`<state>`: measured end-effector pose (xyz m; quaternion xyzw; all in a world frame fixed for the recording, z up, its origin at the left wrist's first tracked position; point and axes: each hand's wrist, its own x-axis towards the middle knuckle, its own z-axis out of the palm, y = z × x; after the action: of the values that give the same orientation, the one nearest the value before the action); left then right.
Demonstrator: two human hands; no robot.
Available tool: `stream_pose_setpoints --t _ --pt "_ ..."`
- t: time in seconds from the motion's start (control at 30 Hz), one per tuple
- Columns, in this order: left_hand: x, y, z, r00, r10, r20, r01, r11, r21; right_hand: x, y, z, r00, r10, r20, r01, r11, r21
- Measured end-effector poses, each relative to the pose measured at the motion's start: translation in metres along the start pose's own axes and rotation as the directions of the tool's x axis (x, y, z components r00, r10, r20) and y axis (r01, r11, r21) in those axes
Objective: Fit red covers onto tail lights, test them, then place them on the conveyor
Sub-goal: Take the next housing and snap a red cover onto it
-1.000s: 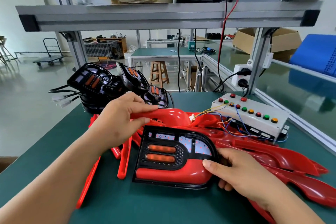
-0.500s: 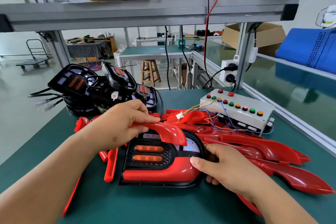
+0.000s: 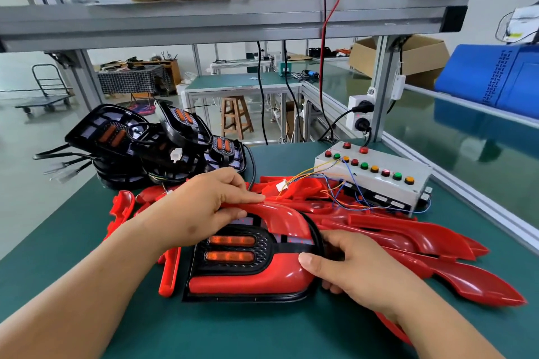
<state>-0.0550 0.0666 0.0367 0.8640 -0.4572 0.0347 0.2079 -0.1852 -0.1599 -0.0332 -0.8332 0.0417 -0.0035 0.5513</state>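
Note:
A black tail light (image 3: pixel 233 253) with two orange strips lies flat on the green bench, a red cover (image 3: pixel 248 280) seated along its lower edge. My left hand (image 3: pixel 204 207) pinches a second red cover (image 3: pixel 280 217) and holds it over the light's upper part. My right hand (image 3: pixel 350 268) grips the light's right end, thumb on the lower cover. More red covers (image 3: pixel 423 242) lie piled to the right and behind.
A stack of black tail lights (image 3: pixel 145 148) with loose leads sits at the back left. The white test box (image 3: pixel 376 178) with coloured buttons and wires stands at the back right. A glass-topped conveyor rail (image 3: pixel 455 181) runs along the right. Red strips (image 3: pixel 169 271) lie left of the light.
My left hand lifted a red cover from the pile and brought it down over the tail light's upper part. My right hand stayed on the light's right end.

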Motion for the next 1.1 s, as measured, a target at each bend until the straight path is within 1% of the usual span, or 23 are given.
stream_pose_setpoints --t 0.17,0.4,0.5,0.67,0.87,1.0,1.1 --pt "-0.004 -0.008 -0.008 1.000 -0.019 0.004 0.019 0.999 0.030 0.002 0.002 0.001 1.000 -0.015 -0.007 0.014 0.999 -0.049" --pt "0.004 0.003 -0.004 0.999 0.029 0.044 -0.031 0.998 0.051 0.002 0.002 0.000 1.000 -0.023 0.001 0.023 0.999 -0.039" --pt "0.004 0.002 -0.008 0.998 0.044 0.037 -0.046 0.998 0.048 0.003 0.004 0.000 0.999 -0.034 0.000 0.034 0.998 -0.059" --pt "0.000 0.000 -0.005 0.998 0.032 0.051 -0.034 0.998 0.044 0.005 0.007 0.001 1.000 -0.030 0.004 0.031 0.996 -0.087" --pt "0.005 0.006 0.007 0.998 0.041 0.044 -0.044 0.997 0.058 0.007 0.010 0.001 1.000 -0.023 -0.001 0.023 0.996 -0.088" --pt "0.003 0.009 0.011 0.998 0.063 0.022 -0.065 0.994 0.093 0.007 0.011 0.001 0.999 -0.045 0.001 0.045 0.995 -0.091" --pt "-0.002 0.005 0.007 0.998 0.055 0.007 -0.055 0.994 0.092 0.007 0.010 0.001 0.999 -0.043 -0.007 0.042 0.995 -0.093"
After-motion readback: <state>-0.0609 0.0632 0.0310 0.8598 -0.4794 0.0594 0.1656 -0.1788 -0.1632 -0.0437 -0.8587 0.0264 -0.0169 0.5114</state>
